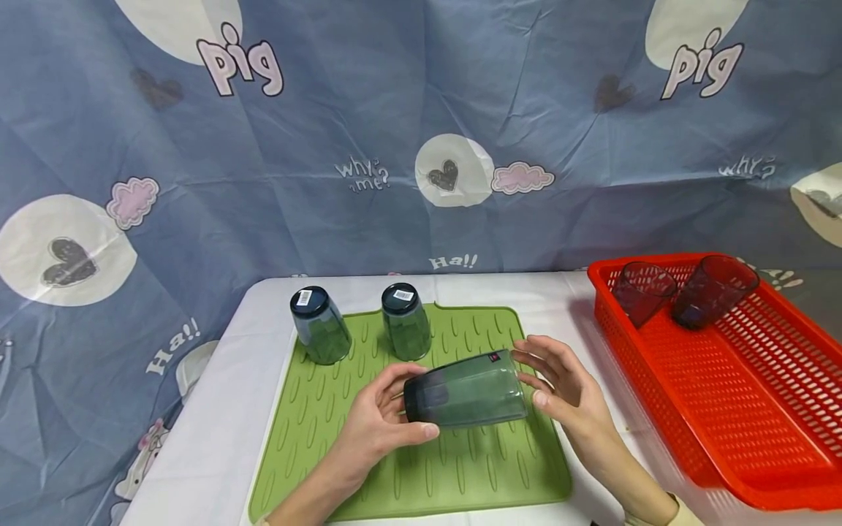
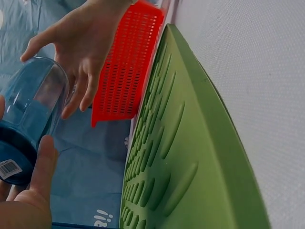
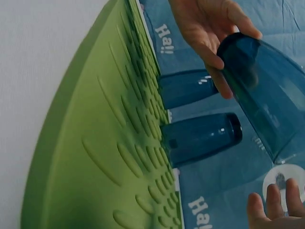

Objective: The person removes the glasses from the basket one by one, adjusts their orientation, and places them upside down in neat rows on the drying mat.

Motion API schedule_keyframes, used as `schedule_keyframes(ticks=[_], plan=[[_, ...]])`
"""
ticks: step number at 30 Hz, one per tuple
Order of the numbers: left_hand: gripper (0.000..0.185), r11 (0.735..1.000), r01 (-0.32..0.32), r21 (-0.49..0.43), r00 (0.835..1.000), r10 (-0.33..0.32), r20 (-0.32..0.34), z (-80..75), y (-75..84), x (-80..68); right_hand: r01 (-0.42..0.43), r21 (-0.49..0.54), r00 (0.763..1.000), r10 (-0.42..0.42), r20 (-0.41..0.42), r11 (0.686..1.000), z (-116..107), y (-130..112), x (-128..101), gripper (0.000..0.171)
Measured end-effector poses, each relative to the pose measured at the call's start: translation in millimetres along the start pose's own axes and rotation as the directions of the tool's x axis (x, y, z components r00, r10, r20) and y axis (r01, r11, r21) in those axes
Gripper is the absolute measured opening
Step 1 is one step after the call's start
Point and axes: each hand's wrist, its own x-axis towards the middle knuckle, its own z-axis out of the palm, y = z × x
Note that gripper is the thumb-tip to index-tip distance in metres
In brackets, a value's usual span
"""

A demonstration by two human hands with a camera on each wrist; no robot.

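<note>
Forearms are entering from the bottom edge of the head view, and between them the left hand (image 1: 375, 431) is gripping the base end of a smoky blue-grey tumbler (image 1: 467, 394), thumb curled under it and fingers behind. That tumbler is lying on its side in the air over the middle of the green ribbed drying mat (image 1: 316, 438), mouth pointing toward the right of the frame. At the mouth, the right hand (image 1: 559, 387) is hovering with fingers spread and relaxed, at the rim or just off it; actual contact cannot be told.

Toward the upper left of the mat, two more tumblers are standing upside down: the left inverted tumbler (image 1: 319, 325) and the right inverted tumbler (image 1: 405, 322), each showing a barcode label on its upturned base. They are sitting near the held tumbler, just behind it. At the far right of the frame, a red slotted basket (image 1: 723, 409) is resting beside the mat, with two dark tumblers (image 1: 684, 292) lying tipped at its far end.

From the left wrist view, a barcode sticker (image 2: 8, 168) is showing on the held tumbler's base, hidden in the head view. From the right wrist view, the inverted pair is appearing side by side beneath the held tumbler.

Bare mat is lying open toward the lower edge, white tablecloth (image 1: 217, 438) bordering it on the left.
</note>
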Motion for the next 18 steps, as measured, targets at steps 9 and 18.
schedule_keyframes(ticks=[9, 18], plan=[[0.07, 1.0, 0.014, 0.005, 0.999, -0.014, -0.031, -1.3, 0.5, 1.4, 0.065, -0.022, 0.998, -0.065, -0.009, 0.998, -11.2, -2.3, 5.2, 0.048], [0.074, 0.999, 0.028, -0.019, 0.998, -0.029, -0.062, -1.5, 1.0, 3.3, 0.075, -0.047, 0.996, -0.077, -0.047, 0.996, -20.6, 2.7, 6.9, 0.041]])
